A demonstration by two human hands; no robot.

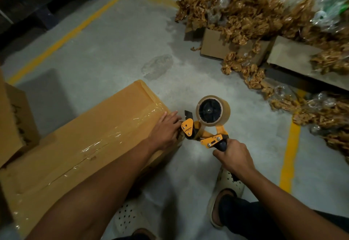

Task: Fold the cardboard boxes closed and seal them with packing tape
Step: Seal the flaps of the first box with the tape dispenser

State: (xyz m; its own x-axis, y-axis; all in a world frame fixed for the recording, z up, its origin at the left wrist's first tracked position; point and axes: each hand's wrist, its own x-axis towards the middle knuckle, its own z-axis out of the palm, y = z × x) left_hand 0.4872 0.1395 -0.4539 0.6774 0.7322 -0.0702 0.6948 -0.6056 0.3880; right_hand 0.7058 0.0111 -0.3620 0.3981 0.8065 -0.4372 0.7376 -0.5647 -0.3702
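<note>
step: sealing. the long cardboard box [75, 151] is already folded shut and a clear strip of tape [117, 132] runs along its top seam to the far end, so this looks like the finish of that strip.
box: lies on the concrete floor [113, 50], to the person's left, its end corner at the left hand.
left hand [166, 130]: lies flat on the box's end, fingers [171, 116] straight and close together, pressing where the tape goes over the edge.
right hand [233, 156]: fingers wrapped tight around the dark handle of the tape dispenser [205, 128].
dispenser: held off the end of the box, its orange head just beside the left fingertips; the roll [213, 110] stands above it.
tape to fingers: the strip's end lies under or just beside the left fingers; whether it is cut i cannot tell.
next move: probably a twist of the dispenser so its blade tears the tape, the left hand holding the strip down, then rubbing the tail onto the box's end.
risk: the blade sits near the left fingertips.
nearby: an open box [15, 122] at the left; a heap of crumpled brown wrap [245, 9] well apart.
</note>
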